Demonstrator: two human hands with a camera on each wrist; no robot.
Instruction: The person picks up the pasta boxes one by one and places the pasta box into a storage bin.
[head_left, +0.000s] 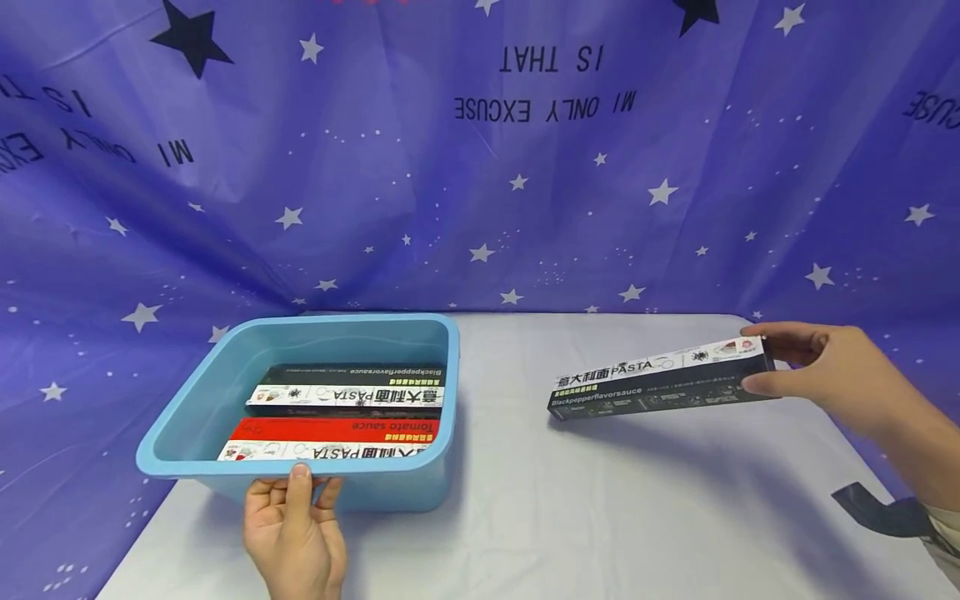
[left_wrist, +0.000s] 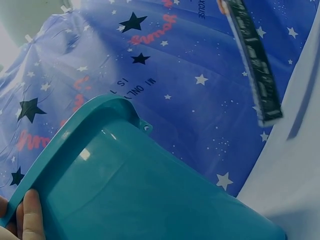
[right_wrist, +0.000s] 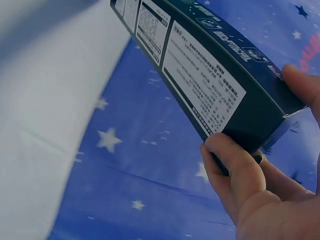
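A light blue plastic basin [head_left: 450, 392] stands at the left of the table. My left hand [head_left: 296, 525] pinches its near rim, thumb on top and fingers beneath. Inside lie a black-and-white pasta box [head_left: 345, 396] and, nearer to me, a red-and-white pasta box [head_left: 330, 433] marked Tomato sauce. Over at the right, my right hand [head_left: 832, 375] grips one end of another black-and-white pasta box [head_left: 660, 379], marked Blackpepperflavorsauce. This box slants, its far left end low over the table and its held end raised. Printed white label panels [right_wrist: 200, 75] show on its side in the right wrist view.
A white cloth [head_left: 570, 517] covers the table. Behind and at the sides hangs a purple-blue curtain [head_left: 555, 208] with stars and lettering. A dark strap [head_left: 885, 510] is at my right wrist.
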